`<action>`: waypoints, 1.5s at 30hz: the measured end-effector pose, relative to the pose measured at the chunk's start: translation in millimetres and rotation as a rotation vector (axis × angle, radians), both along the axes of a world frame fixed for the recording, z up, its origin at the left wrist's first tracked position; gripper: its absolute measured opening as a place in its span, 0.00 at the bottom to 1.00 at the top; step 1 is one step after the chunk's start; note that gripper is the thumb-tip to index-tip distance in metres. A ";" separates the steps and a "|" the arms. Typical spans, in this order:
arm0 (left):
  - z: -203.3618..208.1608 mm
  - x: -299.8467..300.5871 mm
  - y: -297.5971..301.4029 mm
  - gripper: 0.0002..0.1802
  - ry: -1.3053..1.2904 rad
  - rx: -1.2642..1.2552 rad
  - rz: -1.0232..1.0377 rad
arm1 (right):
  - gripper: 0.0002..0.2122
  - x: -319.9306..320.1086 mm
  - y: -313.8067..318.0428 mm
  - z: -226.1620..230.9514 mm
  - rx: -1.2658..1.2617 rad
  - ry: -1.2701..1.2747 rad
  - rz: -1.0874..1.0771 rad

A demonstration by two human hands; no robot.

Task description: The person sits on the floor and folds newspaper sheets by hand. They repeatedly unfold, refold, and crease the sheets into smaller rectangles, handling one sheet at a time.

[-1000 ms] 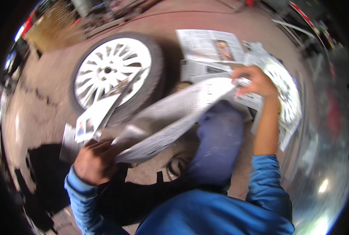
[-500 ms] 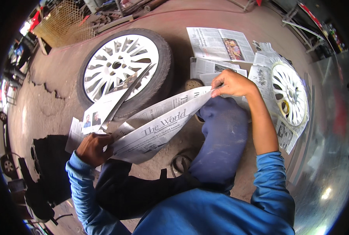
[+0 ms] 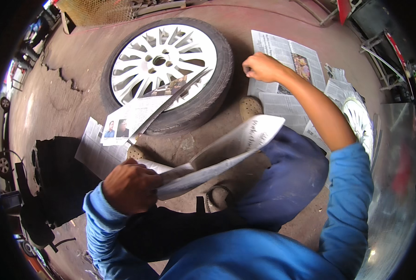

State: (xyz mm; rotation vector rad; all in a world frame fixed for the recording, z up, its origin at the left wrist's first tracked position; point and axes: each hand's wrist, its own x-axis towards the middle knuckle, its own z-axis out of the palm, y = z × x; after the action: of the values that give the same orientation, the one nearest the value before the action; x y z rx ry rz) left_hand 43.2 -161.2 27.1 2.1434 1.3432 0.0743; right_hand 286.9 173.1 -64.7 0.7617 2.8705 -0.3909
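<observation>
My left hand (image 3: pixel 132 186) grips one end of a newspaper sheet (image 3: pixel 226 164), which sags and curves across my knees. Its other end hangs free above my right thigh. My right hand (image 3: pixel 264 66) is raised, fingers curled closed, apart from that sheet; whatever they may hold is hidden. Ahead lies a tyre (image 3: pixel 225 77) around a white multi-spoke wheel (image 3: pixel 203 49). More newspaper (image 3: pixel 135 109) rests over its near left side, tucked along the rim. Newspaper pages (image 3: pixel 282 46) are spread on the floor beyond my right hand.
A second white spoked wheel (image 3: pixel 364 123) lies at right among newspaper, partly behind my forearm. My clog (image 3: pixel 251 107) is near the tyre. A ragged black sheet (image 3: pixel 61 182) lies left. Shiny metal (image 3: pixel 397 191) stands along the right, metal mesh (image 3: pixel 93 11) at the far left.
My right hand has let go of the newspaper and moved up and away. The sheet, still in my left hand, has swung down and folded over. The view has shifted somewhat.
</observation>
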 end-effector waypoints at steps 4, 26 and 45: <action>-8.8 5.1 6.2 0.07 0.014 -0.095 0.003 | 0.10 -54.7 13.3 -56.2 0.075 0.075 -0.020; -43.9 -1.6 23.9 0.28 0.108 0.233 0.017 | 0.06 25.4 62.1 43.2 -0.151 0.139 -0.187; -19.9 48.5 33.5 0.48 -0.116 0.219 -0.009 | 0.08 -42.0 -163.7 141.4 -0.273 0.797 0.179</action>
State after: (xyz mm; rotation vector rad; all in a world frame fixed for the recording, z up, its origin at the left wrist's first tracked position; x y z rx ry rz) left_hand 91.7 -127.7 7.1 2.2859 1.3088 0.3521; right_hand 244.9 9.5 76.7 0.3323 3.4177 -1.2760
